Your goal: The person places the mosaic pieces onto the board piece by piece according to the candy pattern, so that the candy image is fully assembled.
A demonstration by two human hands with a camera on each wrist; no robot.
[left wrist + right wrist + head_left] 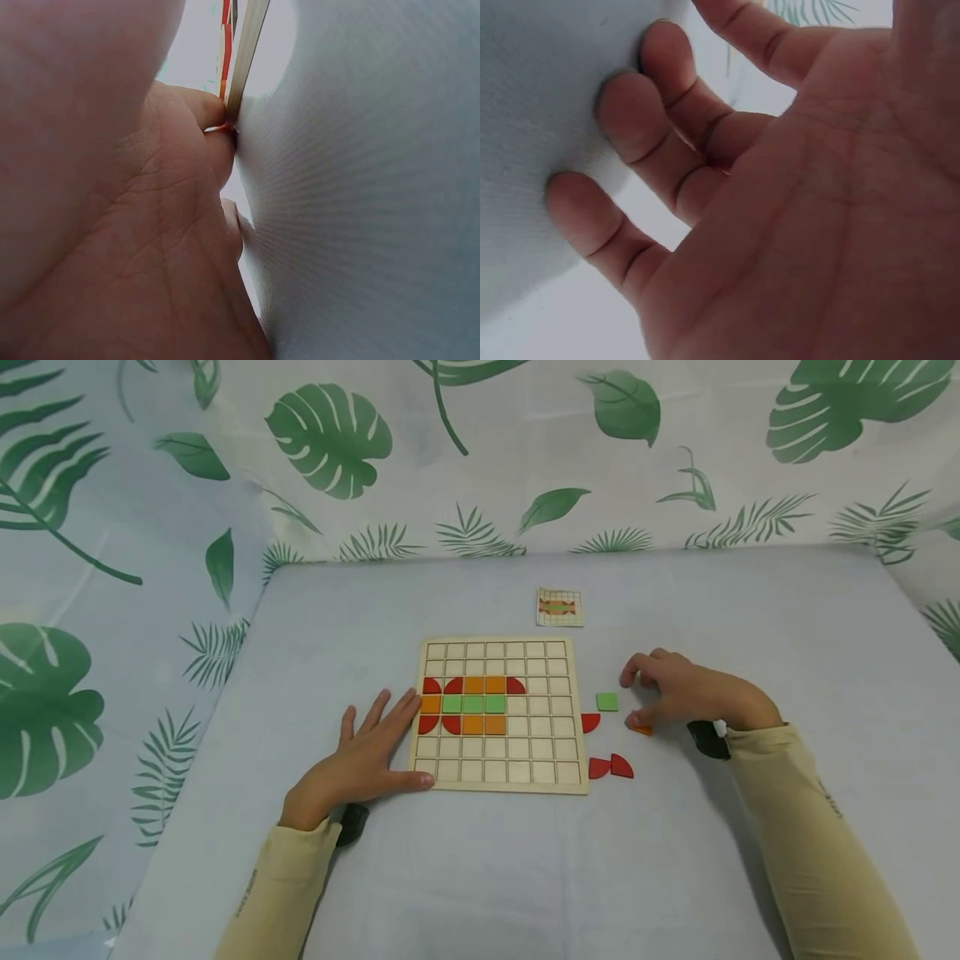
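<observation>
A pale wooden grid board (pixel 465 768) lies flat on the table, with several orange, green and red tiles set in its middle rows. My left hand (pixel 367 760) is spread at the board's left side, fingertips and thumb at its edge; the left wrist view shows fingers against the board's side (pixel 246 64). To the right of the board, my right hand (pixel 682 689) is low over the table, fingers loosely bent and apart from the thumb. An orange tile (pixel 642 729) shows partly under that thumb; whether they touch I cannot tell. Beside the hand lies a green square tile (pixel 607 702).
A red quarter-circle tile (pixel 591 722) lies by the board's right edge. Lower down, two more red tiles (pixel 622 766) lie close together. Behind the board is a small card (pixel 559 607) with a coloured grid pattern. A leaf-printed cloth (pixel 487 485) hangs behind the table.
</observation>
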